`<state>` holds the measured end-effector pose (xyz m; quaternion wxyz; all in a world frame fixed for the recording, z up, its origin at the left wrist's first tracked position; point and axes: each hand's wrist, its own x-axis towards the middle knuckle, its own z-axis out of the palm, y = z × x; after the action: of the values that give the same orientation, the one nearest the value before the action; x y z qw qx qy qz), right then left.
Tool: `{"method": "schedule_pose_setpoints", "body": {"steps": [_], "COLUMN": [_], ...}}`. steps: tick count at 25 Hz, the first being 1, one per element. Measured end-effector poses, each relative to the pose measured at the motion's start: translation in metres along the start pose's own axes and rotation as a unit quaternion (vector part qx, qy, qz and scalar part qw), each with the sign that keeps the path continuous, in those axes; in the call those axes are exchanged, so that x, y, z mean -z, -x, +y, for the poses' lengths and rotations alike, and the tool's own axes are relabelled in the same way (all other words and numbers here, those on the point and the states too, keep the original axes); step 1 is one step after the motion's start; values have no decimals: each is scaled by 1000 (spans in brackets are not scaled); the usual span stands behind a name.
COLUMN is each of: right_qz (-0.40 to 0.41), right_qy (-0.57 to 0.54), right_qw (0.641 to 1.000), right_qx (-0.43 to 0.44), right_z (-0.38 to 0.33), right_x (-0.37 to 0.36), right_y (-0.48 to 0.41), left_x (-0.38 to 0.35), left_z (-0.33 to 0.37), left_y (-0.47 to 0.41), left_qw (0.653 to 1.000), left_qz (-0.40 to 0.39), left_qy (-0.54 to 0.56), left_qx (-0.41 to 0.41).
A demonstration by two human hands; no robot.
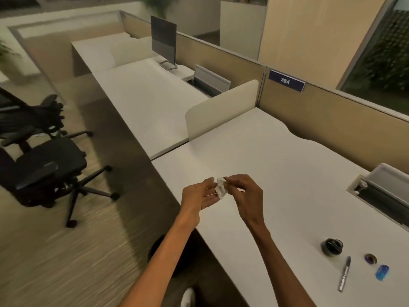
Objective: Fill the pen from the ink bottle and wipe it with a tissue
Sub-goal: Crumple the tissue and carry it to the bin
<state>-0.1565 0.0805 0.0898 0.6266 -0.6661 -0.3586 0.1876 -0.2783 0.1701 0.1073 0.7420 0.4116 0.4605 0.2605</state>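
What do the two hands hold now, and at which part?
The right hand pinches the top of a crumpled tissue; the open left hand touches its side.

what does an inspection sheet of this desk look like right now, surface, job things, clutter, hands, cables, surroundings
surface: white desk, bare in the middle, no spill seen.
job's things: open ink bottle, its cap lying apart beside it, pen flat on the desk, crumpled tissue held above the desk.
clutter: small blue item by the cap, too blurred to identify.
grippers: left hand open, fingers by the tissue; right hand with a fingertip grip on the tissue.
cables: nothing seen; cable tray has its lid up.
surroundings: beige partition with sign 384, monitor on the next desk, black chairs at left.
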Motion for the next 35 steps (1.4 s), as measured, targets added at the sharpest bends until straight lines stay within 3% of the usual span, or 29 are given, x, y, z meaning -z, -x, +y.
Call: {"method": "schedule_pose_setpoints", "body": {"steps": [5,8,11,19,24,30,35], "right_qz": [-93,-155,-162,-159,-192,-224,-243], "right_qy": [12,-40,-84,18,97,209,204], "right_qw": [996,984,968,953,927,891,874], "right_qx": [4,-78,-170,-259,-306,-336,-368], "right_z": [13,12,17,58,96,124,126], "right_x": [-69,-100,-130,-214,-255,-293,-323], "right_y": [9,11,12,23,24,31,30], "left_x": [59,97,128,200,254,303,332], "left_z": [0,1,-5,-48,-88,-122,-126], "left_y": [-2,-9,-17,-40,-52,-60,-65], "left_qw": [998,995,991,981,965,944,941], "left_qz": [52,57,72,179,231,265,275], "left_qy": [32,74,114,64,35,25,8], "left_qx": [-25,-17,0,33,124,194,197]}}
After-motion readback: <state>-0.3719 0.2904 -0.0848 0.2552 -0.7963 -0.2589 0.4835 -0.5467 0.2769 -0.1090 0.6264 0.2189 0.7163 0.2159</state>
